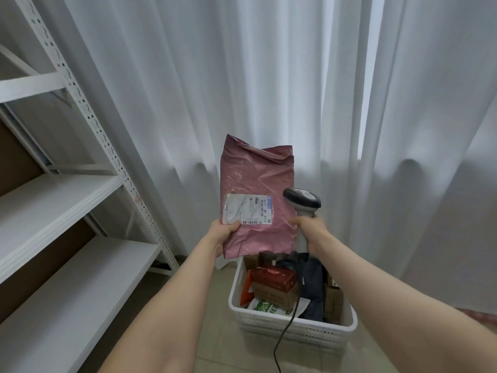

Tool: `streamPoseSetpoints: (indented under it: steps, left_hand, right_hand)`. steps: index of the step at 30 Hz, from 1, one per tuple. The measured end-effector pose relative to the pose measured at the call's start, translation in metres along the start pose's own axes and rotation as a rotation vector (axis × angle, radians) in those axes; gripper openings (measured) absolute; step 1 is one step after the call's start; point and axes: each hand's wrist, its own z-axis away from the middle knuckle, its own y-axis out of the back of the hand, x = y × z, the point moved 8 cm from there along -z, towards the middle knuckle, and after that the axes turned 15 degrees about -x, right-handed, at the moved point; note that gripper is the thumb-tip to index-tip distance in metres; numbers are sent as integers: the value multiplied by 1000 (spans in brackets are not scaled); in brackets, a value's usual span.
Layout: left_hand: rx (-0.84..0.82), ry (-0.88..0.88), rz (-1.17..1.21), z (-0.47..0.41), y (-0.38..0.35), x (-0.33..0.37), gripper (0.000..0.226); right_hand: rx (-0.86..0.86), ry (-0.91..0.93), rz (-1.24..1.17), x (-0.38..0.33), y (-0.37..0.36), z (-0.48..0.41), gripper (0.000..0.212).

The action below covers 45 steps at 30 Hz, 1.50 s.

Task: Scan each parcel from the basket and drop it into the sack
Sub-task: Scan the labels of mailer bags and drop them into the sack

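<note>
The left hand (pixel 222 239) grips the lower left corner of a pink plastic mailer parcel (pixel 258 189), thumb laid across the front face just beside the white shipping label (pixel 248 210), and holds the parcel upright above the basket with the label facing the camera. The right hand (pixel 312 232) is wrapped round the grey handle of a handheld barcode scanner (pixel 302 201), whose dark-rimmed head sits just beside the right edge of the parcel, level with the label; from this angle it is hard to say whether the head points squarely at the barcode. A black cable (pixel 286 327) runs from the base of the scanner handle down across the basket and onto the floor. Directly below both hands stands a white slotted plastic basket (pixel 295 328) on a pale tiled floor (pixel 215 345); it contains several further parcels, among them a red-and-brown carton (pixel 274 285), a dark fabric-like bundle (pixel 313 289), a brown cardboard box (pixel 333 301) against the right wall and a green-and-white printed packet (pixel 266 308) near the front. To the left rises a white metal shelving unit (pixel 67 200) with perforated uprights and flat white shelves. White pleated curtains (pixel 269 76) hang behind the parcel and basket across the full width of the view.
</note>
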Motion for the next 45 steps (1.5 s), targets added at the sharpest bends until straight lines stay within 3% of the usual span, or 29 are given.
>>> streamPoseSetpoints:
  steps: [6, 11, 15, 18, 21, 23, 26, 28, 31, 33, 35, 37, 39, 45]
  left_hand:
    - [-18, -64, 116, -5, 11, 1, 38]
    - [-29, -78, 236, -5, 20, 2, 35]
    - [-158, -28, 297, 2, 11, 2, 30]
    - [-319, 50, 194, 10, 4, 0, 32]
    - [-383, 147, -16, 14, 9, -4, 39]
    - [-301, 101, 40, 11, 17, 4, 44]
    - [-21, -41, 285, 4, 43, 17, 48]
    - [180, -157, 350, 0, 69, 22, 73]
    - [341, -197, 33, 7, 94, 32, 127]
    - [307, -140, -380, 6, 94, 39, 134]
    - [187, -42, -588, 2, 88, 37, 144]
    - [47, 81, -643, 2, 82, 28, 132]
    - [-69, 204, -631, 11, 70, 20, 95]
    - [95, 128, -290, 11, 57, 8, 56]
  right_hand:
    - [-210, 55, -28, -2, -38, 7, 28]
    - [12, 110, -108, -6, -33, -2, 30]
    - [45, 110, -250, -10, -27, -4, 27]
    - [50, 97, -366, -12, -27, -2, 16]
    - [157, 112, -180, -19, -12, 0, 11]
    - [184, 125, -82, -25, -9, 3, 13]
    - [190, 157, 64, -32, -7, 3, 13]
    - [185, 181, 176, -37, -6, 1, 11]
    - [156, 196, 282, -46, -9, 7, 10]
    - [108, 201, 279, -49, -14, 10, 16]
    - [79, 201, 288, -50, -17, 11, 19]
    - [76, 207, 292, -51, -19, 11, 20]
    - [68, 224, 305, -54, -23, 13, 21]
    - [59, 236, 295, -52, -34, 6, 12]
